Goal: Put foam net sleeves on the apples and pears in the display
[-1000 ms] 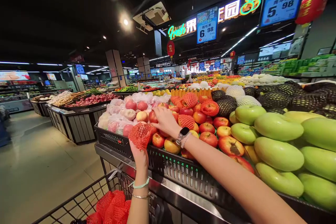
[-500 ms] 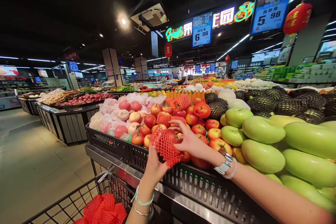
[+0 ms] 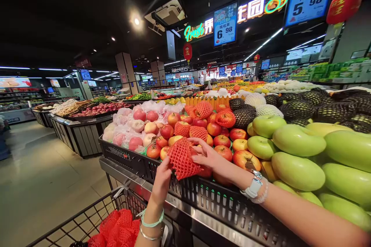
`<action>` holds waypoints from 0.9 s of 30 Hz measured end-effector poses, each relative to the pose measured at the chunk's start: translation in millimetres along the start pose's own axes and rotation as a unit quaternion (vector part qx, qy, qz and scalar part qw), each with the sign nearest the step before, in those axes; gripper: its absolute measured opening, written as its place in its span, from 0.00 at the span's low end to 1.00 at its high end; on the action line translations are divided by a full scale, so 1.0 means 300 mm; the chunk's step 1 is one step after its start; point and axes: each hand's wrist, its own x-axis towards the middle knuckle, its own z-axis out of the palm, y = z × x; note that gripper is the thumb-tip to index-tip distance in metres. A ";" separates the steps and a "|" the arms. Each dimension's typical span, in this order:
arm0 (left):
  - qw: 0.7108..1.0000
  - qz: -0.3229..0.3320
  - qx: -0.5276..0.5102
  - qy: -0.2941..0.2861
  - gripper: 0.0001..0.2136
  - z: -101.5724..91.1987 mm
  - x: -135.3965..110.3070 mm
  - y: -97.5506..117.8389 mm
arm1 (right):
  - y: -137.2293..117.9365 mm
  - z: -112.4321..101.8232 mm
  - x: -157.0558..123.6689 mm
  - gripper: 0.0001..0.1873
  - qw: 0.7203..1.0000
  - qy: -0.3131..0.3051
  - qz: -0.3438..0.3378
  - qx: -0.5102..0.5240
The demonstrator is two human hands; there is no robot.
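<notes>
A red foam fruit net is between my hands at the front edge of the apple display, rounded as if around a fruit. A little red skin shows by its upper right opening, partly behind my fingers. My right hand, with a white watch, is closed on the net's right side. On its left side, my left hand pinches the mesh with fingertips and thumb. Behind the hands lie loose red-yellow apples, some wearing red nets.
Below left is a wire cart holding several red nets. The black slatted crate wall runs along the front. Large green fruits pile up at right, wrapped pale-pink fruits at left. Price screens hang overhead.
My left hand has moved slightly left and up, from under the net to its left side. The net now covers more of the red fruit. The view has shifted slightly.
</notes>
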 end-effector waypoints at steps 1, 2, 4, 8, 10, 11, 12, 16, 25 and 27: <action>1.000 0.000 -0.005 0.021 0.24 0.001 0.006 0.012 | -0.002 0.005 -0.001 0.41 1.000 0.001 0.005 0.006; 0.999 0.004 0.009 0.043 0.21 0.004 0.013 0.023 | -0.003 0.011 -0.002 0.41 1.000 0.001 0.009 0.007; 0.993 0.038 0.069 0.085 0.15 0.013 0.023 0.041 | -0.003 0.019 -0.004 0.41 1.000 -0.001 0.014 0.001; 0.966 0.145 0.119 0.180 0.13 0.030 0.031 0.065 | 0.003 0.017 -0.004 0.42 1.000 0.011 0.012 -0.023; 0.968 0.156 0.104 0.169 0.18 0.041 0.026 0.072 | 0.007 0.012 0.001 0.44 0.999 0.025 0.001 -0.035; 0.975 0.144 0.095 0.137 0.18 0.048 0.019 0.074 | 0.009 0.010 0.004 0.44 0.999 0.029 -0.006 -0.041; 0.984 0.123 0.085 0.093 0.19 0.057 0.010 0.075 | 0.012 0.009 0.006 0.45 0.998 0.033 -0.015 -0.046; 0.997 0.031 0.037 -0.056 0.32 0.100 -0.032 0.075 | 0.025 0.010 0.007 0.45 0.993 0.059 -0.054 -0.082; 0.999 -0.025 -0.042 -0.014 0.31 0.139 -0.011 0.033 | -0.021 -0.004 -0.026 0.37 0.882 0.014 -0.161 -0.444; 0.995 -0.048 -0.092 0.007 0.31 0.150 -0.011 0.027 | -0.030 -0.008 -0.032 0.33 0.836 0.028 -0.199 -0.510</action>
